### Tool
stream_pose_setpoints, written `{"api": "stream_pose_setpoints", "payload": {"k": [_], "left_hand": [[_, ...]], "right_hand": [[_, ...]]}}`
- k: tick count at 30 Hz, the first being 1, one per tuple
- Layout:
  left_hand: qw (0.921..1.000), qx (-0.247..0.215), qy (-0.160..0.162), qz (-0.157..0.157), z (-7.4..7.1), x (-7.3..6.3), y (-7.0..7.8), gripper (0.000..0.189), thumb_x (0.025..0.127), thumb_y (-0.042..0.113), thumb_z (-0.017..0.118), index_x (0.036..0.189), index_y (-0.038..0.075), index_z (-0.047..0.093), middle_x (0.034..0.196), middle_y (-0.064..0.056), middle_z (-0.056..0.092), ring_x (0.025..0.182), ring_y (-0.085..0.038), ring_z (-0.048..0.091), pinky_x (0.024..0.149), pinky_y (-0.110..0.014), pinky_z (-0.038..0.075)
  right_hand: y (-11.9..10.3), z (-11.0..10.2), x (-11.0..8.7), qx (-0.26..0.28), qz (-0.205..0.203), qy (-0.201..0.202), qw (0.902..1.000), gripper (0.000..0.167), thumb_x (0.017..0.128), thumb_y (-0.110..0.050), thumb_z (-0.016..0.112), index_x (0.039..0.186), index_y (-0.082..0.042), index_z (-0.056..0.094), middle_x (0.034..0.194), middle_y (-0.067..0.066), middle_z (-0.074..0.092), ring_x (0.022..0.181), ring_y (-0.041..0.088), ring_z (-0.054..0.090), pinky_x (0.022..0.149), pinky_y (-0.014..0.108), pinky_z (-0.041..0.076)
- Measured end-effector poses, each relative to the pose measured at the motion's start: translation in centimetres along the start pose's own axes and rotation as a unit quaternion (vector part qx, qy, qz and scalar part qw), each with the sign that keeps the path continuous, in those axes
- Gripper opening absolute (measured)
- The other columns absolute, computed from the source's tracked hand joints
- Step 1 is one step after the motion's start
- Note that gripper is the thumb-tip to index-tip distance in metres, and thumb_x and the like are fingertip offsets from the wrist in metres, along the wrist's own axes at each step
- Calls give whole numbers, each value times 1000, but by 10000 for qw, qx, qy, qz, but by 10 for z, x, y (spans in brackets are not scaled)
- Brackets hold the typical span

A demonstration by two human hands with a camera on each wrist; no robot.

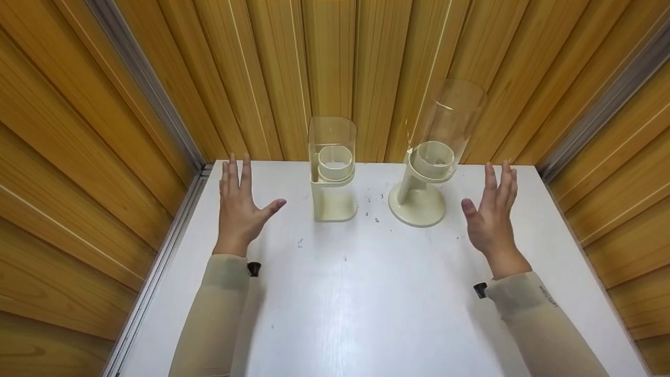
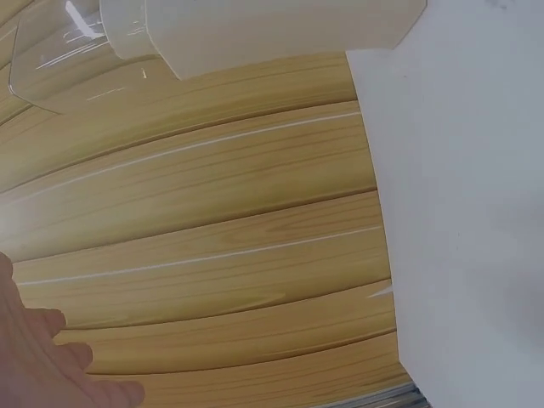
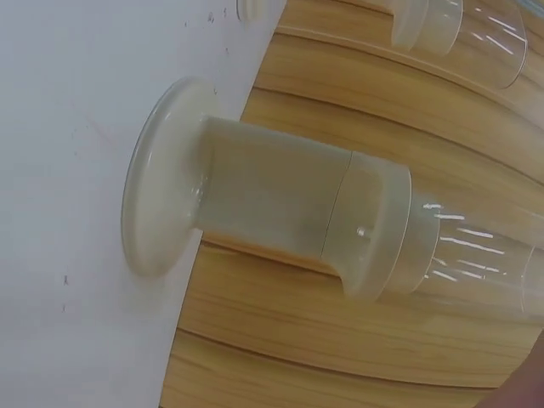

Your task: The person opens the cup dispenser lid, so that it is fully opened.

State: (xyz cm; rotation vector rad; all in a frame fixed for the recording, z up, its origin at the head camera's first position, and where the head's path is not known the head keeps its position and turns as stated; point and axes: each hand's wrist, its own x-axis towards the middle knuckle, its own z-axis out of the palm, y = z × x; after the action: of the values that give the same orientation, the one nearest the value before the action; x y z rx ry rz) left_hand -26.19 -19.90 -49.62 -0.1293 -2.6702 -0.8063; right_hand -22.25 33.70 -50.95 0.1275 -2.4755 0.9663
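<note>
My left hand is held over the left of the table, fingers straight and thumb spread out, holding nothing. To its right stands a short cream holder with a squarish clear tube, which the hand does not touch. My right hand is also empty, its fingers extended. Nearest to it is a taller cream stand with a round base, a ring and a slightly tilted clear cylinder. In the right wrist view the stand fills the middle. The left wrist view catches fingers at its lower left corner.
The white table carries small dark specks around the two holders. Wood-look panel walls rise behind and at both sides, with metal rails along the corners. A small black piece sits at each cuff.
</note>
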Motion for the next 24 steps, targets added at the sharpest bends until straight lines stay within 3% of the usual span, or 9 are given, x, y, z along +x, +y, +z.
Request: {"api": "stream_pose_setpoints", "payload": {"k": [6,9,14,16,19,24], "left_hand": [[9971,-732,4,226,7,-4,5,128,88,106,39,184,27,10,194,-7,4,180,-40,8,138,-80,26],[9949,-971,-7,286,12,-4,7,111,99,95,40,184,26,15,193,-7,11,179,-39,14,139,-77,27],[9913,-1262,-42,383,19,-1,8,88,113,71,45,183,25,19,191,-9,20,178,-38,20,141,-74,24],[9897,-1374,-54,385,22,0,8,83,115,66,46,183,25,19,190,-9,21,177,-37,21,142,-73,23],[9879,-1510,-106,329,25,2,8,80,117,62,45,183,25,19,190,-8,23,178,-36,21,143,-71,22],[9857,-1650,-280,197,31,5,8,79,117,64,42,183,27,19,190,-7,23,178,-35,21,144,-69,22]], "right_hand": [[-18,18,-3,408,-486,180,9978,109,101,-94,37,180,-20,19,191,15,3,178,45,-1,130,93,20],[-27,29,-3,635,-769,219,9948,109,101,-94,36,178,-18,24,190,17,13,177,46,12,130,90,27],[-41,52,-1,1087,-1183,144,9869,109,104,-91,35,175,-9,31,185,18,28,170,44,32,130,68,44],[-46,62,1,1343,-1191,-3,9838,109,105,-89,35,175,-5,31,184,19,29,169,43,35,129,66,46],[-53,77,4,1786,-1007,-260,9784,111,105,-89,36,174,-3,29,183,22,28,169,45,35,129,74,44],[-62,98,8,2458,-590,-526,9661,116,101,-95,37,175,-6,29,182,23,28,168,49,33,132,78,37]]}}
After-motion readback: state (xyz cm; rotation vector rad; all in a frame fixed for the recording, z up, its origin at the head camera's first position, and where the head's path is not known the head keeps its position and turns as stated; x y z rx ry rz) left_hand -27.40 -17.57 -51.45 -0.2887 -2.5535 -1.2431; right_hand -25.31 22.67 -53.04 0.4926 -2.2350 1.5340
